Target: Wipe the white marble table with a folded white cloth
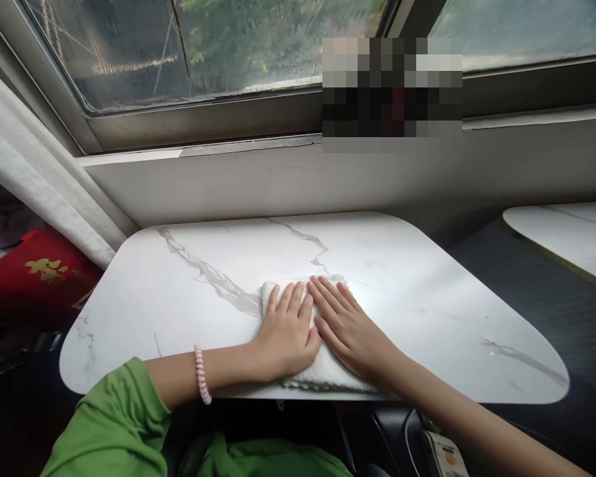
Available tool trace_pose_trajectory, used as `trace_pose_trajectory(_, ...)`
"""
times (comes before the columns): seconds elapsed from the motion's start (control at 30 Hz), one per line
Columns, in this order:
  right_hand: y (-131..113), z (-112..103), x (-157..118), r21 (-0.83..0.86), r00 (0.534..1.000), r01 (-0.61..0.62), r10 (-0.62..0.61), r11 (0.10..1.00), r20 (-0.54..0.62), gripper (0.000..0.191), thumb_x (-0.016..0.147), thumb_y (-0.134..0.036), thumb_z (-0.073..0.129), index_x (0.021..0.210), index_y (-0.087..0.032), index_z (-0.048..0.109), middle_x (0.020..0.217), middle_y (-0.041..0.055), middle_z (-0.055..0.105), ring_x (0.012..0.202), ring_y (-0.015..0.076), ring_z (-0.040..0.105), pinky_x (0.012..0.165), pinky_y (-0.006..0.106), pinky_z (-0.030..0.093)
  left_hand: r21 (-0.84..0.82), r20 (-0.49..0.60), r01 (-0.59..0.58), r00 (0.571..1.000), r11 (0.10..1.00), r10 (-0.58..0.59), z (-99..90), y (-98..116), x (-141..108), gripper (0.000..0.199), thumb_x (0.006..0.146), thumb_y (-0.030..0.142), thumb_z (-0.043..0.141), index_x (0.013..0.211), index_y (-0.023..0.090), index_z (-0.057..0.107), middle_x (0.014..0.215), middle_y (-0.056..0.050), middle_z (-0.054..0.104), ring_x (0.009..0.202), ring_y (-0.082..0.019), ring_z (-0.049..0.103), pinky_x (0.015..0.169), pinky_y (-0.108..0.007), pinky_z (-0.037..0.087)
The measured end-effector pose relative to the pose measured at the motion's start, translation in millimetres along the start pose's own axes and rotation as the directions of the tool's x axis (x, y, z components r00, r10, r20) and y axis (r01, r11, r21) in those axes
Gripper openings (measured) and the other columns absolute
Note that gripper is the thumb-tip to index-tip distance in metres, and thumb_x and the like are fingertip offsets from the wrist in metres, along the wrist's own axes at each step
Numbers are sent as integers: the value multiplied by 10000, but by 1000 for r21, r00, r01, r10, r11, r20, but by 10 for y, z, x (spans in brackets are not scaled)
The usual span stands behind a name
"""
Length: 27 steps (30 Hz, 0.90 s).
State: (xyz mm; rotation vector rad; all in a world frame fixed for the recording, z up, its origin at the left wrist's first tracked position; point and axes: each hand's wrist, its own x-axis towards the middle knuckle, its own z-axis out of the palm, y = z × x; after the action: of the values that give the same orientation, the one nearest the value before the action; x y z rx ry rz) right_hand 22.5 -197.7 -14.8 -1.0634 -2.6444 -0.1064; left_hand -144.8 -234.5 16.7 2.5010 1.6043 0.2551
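Note:
A folded white cloth (328, 368) lies flat near the front edge of a white tabletop with grey marble veins (144, 291). My left hand (288, 331) rests palm down on the cloth's left part, fingers stretched out toward the window. Beside it, my right hand (347, 324) also lies flat on the cloth, its fingers straight and close together. The two hands nearly meet at the middle of the cloth. Neither hand grips the cloth; both cover much of its upper face. A pink coiled band (202, 374) circles my left wrist.
Behind the tabletop stand a pale wall (203, 185) and a framed window (258, 46). At left hang a white curtain (44, 172) and a red bag with gold print (54, 271). Another marbled tabletop (576, 232) is at right. A pale device (444, 454) sits below the front edge.

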Motion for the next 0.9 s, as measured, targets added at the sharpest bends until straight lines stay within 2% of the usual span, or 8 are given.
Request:
trace_pose_trajectory(0.1,64,134,254,1,1000,-21,21,1000,-12,639,979,-292,226,1503,-127,-98,1516,143,303,1422,237,186,1138,503,242,-29,-47,60,997,998,-61,2,-208,168,492,959,296,277,1411,120,360,1526,-85,296,1407,-204,242,1184,-415,153)
trace_pose_trajectory(0.3,291,326,1047,24,996,-75,74,997,47,577,944,-279,211,1456,-27,296,1489,166,352,1405,258,251,1142,474,221,25,-143,172,976,985,-167,14,-760,679,486,969,260,238,1414,113,367,1507,-75,338,1405,-195,249,1184,-416,119)
trace_pose_trajectory(0.4,379,405,1448,4,989,-129,128,992,68,588,932,-277,215,1423,21,338,1487,182,351,1399,272,265,1140,460,215,40,-146,185,973,982,-177,-39,-1069,947,476,979,260,226,1409,129,383,1492,-55,370,1395,-177,272,1180,-398,119)
trace_pose_trajectory(0.5,435,495,1748,0,989,-144,144,990,36,584,922,-269,214,1413,16,351,1476,180,374,1389,268,288,1128,461,225,52,-158,205,968,977,-194,-109,-1317,1149,470,983,260,220,1403,132,388,1485,-58,382,1386,-171,288,1174,-389,119)
trace_pose_trajectory(0.67,489,608,1999,0,983,-182,182,983,-22,568,906,-255,229,1376,18,394,1442,189,425,1358,278,331,1109,467,237,64,-172,187,970,980,-174,-165,-1530,1331,446,979,248,243,1370,140,429,1470,-73,402,1366,-177,320,1161,-389,154)
trace_pose_trajectory(0.9,518,630,2039,27,981,-195,195,981,-18,559,904,-260,242,1375,-2,399,1448,177,420,1358,264,328,1113,449,224,83,-181,215,963,973,-198,-147,-1549,1362,451,979,239,217,1371,157,423,1475,-65,397,1369,-177,315,1159,-404,150)
